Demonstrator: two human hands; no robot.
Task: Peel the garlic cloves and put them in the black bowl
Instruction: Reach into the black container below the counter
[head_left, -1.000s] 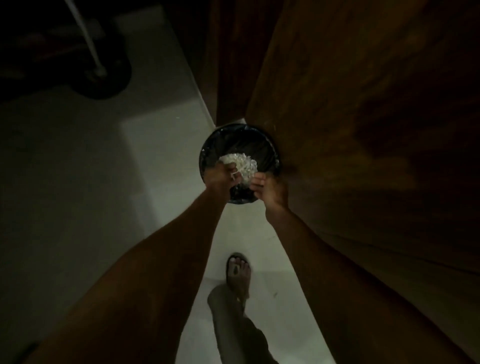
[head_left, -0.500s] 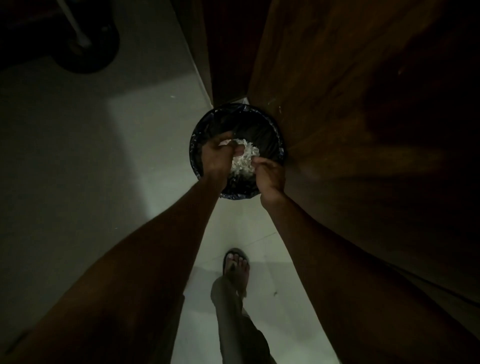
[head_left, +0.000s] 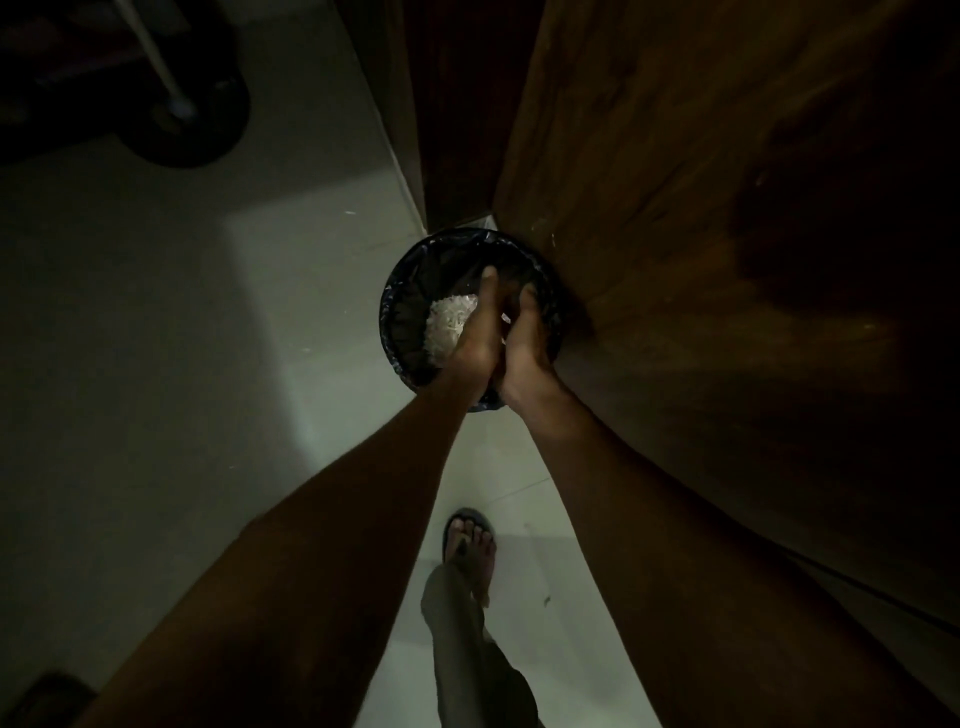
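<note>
A round black bin (head_left: 410, 270) lined with a black bag stands on the floor against a wooden panel. A heap of white garlic skins (head_left: 447, 325) lies inside it. My left hand (head_left: 480, 332) and my right hand (head_left: 524, 343) are pressed together palm to palm above the right half of the bin, fingers pointing away from me. A small white scrap (head_left: 504, 317) shows in the gap between them. Neither hand grips anything that I can see. No garlic cloves or black bowl are in view.
A dark wooden panel (head_left: 675, 208) rises at the right, touching the bin. A dark round base with a white pole (head_left: 182, 119) stands at the top left. My sandalled foot (head_left: 467, 540) is on the pale tiled floor (head_left: 311, 338) below the bin.
My hands were apart, picking at the white heap. They have come together palm to palm over the right side of the bin.
</note>
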